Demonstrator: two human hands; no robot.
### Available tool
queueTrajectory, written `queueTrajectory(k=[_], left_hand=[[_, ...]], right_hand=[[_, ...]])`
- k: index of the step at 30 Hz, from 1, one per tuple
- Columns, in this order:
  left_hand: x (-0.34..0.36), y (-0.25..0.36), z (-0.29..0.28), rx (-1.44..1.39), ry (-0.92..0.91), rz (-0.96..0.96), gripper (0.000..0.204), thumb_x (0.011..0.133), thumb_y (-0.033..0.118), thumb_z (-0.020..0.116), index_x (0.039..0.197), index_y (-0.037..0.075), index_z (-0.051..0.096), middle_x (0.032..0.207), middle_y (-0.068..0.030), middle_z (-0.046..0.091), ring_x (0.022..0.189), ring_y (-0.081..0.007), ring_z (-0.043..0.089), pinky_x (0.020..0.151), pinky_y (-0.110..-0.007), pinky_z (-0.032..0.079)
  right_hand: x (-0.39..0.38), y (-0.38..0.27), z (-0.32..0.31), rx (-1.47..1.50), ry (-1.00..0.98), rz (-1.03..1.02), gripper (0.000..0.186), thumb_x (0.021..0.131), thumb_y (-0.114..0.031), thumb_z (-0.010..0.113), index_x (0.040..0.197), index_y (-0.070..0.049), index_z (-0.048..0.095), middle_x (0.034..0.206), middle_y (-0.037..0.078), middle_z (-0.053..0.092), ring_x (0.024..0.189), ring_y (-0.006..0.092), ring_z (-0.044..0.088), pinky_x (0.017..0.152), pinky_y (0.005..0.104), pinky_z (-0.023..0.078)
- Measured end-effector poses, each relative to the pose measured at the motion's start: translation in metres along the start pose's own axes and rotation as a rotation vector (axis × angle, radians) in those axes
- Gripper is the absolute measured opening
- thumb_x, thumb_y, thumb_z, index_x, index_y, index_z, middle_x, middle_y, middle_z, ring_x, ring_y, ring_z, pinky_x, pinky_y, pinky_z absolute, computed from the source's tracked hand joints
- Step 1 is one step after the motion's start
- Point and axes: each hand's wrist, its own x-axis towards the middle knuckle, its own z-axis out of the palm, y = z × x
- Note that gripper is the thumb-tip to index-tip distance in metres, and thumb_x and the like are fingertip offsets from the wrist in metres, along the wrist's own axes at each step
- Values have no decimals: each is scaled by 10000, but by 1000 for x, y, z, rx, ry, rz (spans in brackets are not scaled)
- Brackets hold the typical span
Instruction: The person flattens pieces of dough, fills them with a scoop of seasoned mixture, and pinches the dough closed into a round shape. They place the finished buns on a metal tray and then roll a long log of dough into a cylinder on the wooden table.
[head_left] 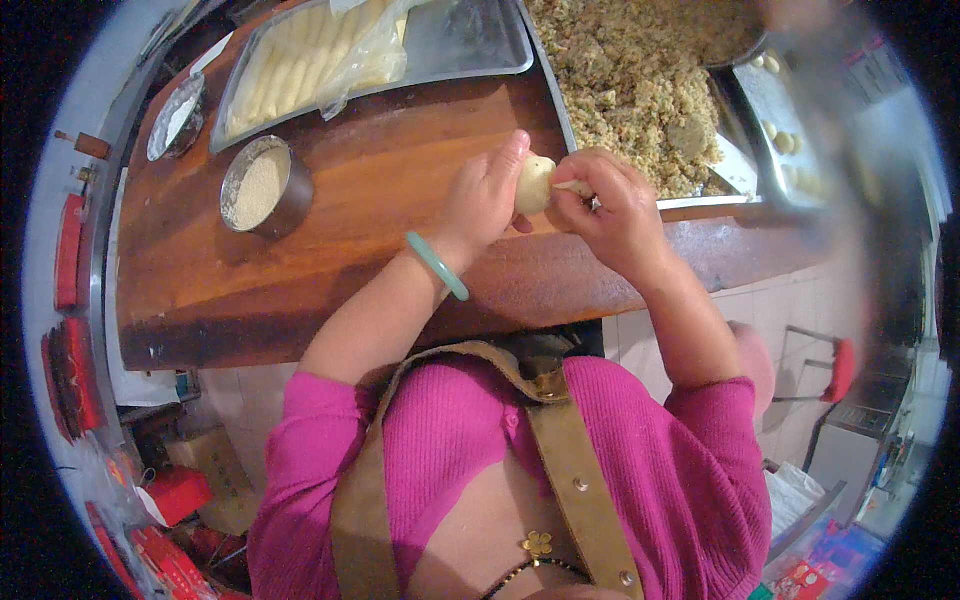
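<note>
Above the near edge of the wooden table, a pale, rounded ball of dough (536,184) rests in my left hand (482,198), its thumb along the top and its fingers partly hidden beneath. From the right, my right hand (612,205) pinches a small nub of dough (574,187) at the ball's side; its thumb and fingers are closed. Just beyond my right hand lies a large heap of crumbly brownish filling (640,95) in a metal-edged tray. A jade-green bangle circles my left wrist.
On the wooden table (400,170) stands a round dark tin (290,195) of pale, fine grains. Behind it, a metal tray (470,45) holds pale dough strips partly under plastic film. A bowl of white powder (178,115) sits far left. Several small balls lie on a tray (770,110) at right.
</note>
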Motion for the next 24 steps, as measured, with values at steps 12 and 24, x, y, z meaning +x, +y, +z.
queueTrajectory(k=[12, 24], left_hand=[[19, -37, -22, -622, -151, -293, 474, 873, 476, 382, 784, 53, 577, 681, -107, 599, 506, -182, 545, 501, -294, 461], [6, -14, 23, -468, -127, -42, 378, 896, 358, 439, 972, 10, 563, 934, -62, 578, 791, -162, 560, 741, -284, 451]], right_hand=[[-71, 27, 11, -137, -403, 117, 236, 640, -7, 634, 871, -52, 613, 834, 100, 544, 768, 285, 546, 688, 364, 461], [-53, 8, 22, 1800, 107, 787, 470, 801, -185, 611, 1205, -46, 415, 1028, 93, 555, 827, 208, 583, 650, 294, 500]])
